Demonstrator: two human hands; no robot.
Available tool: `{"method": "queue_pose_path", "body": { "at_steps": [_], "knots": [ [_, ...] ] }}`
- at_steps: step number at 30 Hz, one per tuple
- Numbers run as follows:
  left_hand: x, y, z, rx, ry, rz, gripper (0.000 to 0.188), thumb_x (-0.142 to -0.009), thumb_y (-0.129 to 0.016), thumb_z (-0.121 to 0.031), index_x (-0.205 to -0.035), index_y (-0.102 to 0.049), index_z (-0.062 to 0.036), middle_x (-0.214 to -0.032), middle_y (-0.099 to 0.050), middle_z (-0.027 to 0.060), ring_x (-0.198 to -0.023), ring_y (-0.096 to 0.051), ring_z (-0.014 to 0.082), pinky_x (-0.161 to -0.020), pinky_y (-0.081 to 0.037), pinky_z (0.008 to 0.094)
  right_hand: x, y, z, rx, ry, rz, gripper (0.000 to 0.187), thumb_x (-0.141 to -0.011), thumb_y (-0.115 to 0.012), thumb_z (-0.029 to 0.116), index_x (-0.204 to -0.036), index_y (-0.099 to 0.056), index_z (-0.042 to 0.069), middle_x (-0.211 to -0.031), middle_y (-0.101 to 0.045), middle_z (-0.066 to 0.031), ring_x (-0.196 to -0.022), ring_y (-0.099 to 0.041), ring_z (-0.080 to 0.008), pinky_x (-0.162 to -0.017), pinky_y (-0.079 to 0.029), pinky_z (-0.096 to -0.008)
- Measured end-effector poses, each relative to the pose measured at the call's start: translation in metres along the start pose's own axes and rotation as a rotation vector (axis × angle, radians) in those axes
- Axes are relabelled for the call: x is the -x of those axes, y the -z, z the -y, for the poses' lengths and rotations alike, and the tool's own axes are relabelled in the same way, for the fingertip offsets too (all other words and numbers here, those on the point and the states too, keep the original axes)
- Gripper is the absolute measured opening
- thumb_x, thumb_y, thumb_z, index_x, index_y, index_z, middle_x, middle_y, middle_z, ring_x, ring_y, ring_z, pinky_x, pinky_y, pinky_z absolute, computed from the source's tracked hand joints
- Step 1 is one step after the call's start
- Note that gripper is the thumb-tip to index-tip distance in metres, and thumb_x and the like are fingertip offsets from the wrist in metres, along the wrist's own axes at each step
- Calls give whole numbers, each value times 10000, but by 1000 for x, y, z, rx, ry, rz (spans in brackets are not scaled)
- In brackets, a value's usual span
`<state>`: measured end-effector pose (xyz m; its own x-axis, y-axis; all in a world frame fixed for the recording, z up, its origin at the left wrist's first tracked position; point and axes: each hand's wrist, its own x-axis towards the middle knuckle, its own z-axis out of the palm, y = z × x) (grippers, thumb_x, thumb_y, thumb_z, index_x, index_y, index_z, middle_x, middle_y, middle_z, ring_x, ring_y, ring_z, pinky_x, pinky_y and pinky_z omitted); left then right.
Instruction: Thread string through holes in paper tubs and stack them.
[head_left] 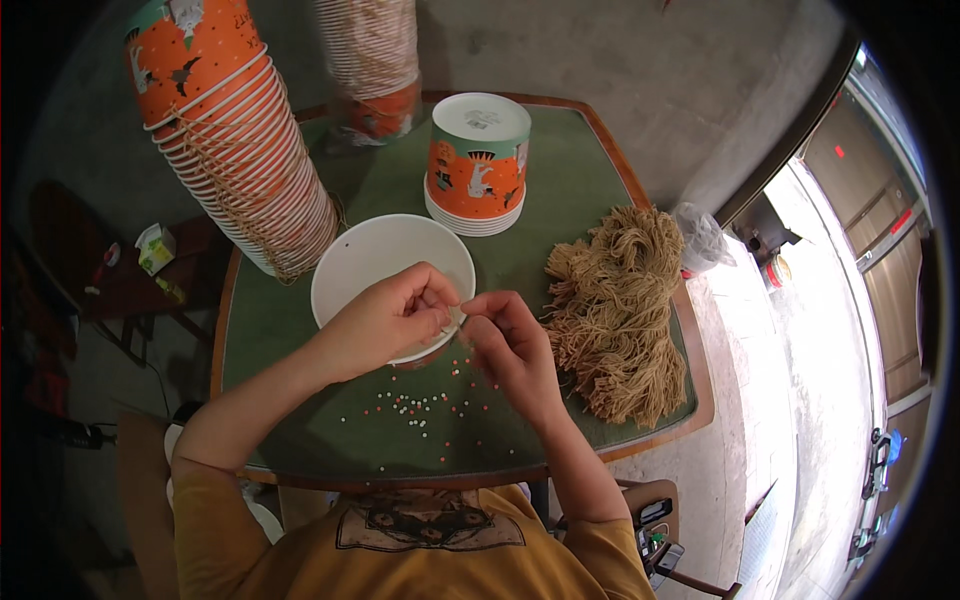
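A paper bucket [350, 262], white inside, stands mouth up on the green tabletop in front of me. My left hand [385, 318] reaches across its opening, with thumb and fingers closed on the right side of the rim. Just outside that rim is my right hand [510, 350], its thumb and fingers pinched together close to the left fingertips. Whatever lies between the right fingertips is too small to make out. Small white and pinkish paper dots [410, 404] lie scattered between the bucket and the table's near edge.
To the right lies a bundle of tan cords [620, 315]. Upside-down orange buckets [478, 180] are nested behind the open one. A tall leaning stack of buckets [250, 165] carries cords at left; another wrapped stack [375, 70] stands behind. A clear plastic bag [702, 238] hangs beyond the right edge.
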<state>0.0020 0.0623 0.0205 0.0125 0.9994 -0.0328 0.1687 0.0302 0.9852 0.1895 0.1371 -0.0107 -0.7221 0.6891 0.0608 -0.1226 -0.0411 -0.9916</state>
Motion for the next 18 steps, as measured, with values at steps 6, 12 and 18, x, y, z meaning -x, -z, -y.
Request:
{"method": "queue_pose_path", "body": {
  "at_steps": [6, 12, 18],
  "knots": [
    [-2, -2, -1, 33, 39, 1, 135, -946, -534, -27, -1079, -547, -6, -875, -576, 24, -787, -568, 81, -692, -491, 234, -1, 6, -8, 99, 118, -35, 144, -971, -549, 150, -1056, -531, 35, -814, -617, -10, -658, -567, -76, -577, -453, -242],
    [0, -3, 2, -23, 12, -53, 112, -958, -537, -76, -1050, -563, -17, -800, -573, 10, -677, -554, 74, -590, -458, 234, 12, 5, 38, 483, -14, 71, 125, -944, -569, 101, -1006, -499, 19, -723, -598, -94, -665, -592, -117, -634, -482, -274],
    [-4, -10, -8, -85, 32, 17, 80, -952, -542, -75, -1007, -575, -27, -849, -590, 11, -784, -573, 80, -707, -474, 245, -13, 9, 35, 58, 66, 159, 74, -975, -536, 93, -1022, -516, 40, -824, -614, 20, -700, -555, -55, -609, -441, -206]
  ]
}}
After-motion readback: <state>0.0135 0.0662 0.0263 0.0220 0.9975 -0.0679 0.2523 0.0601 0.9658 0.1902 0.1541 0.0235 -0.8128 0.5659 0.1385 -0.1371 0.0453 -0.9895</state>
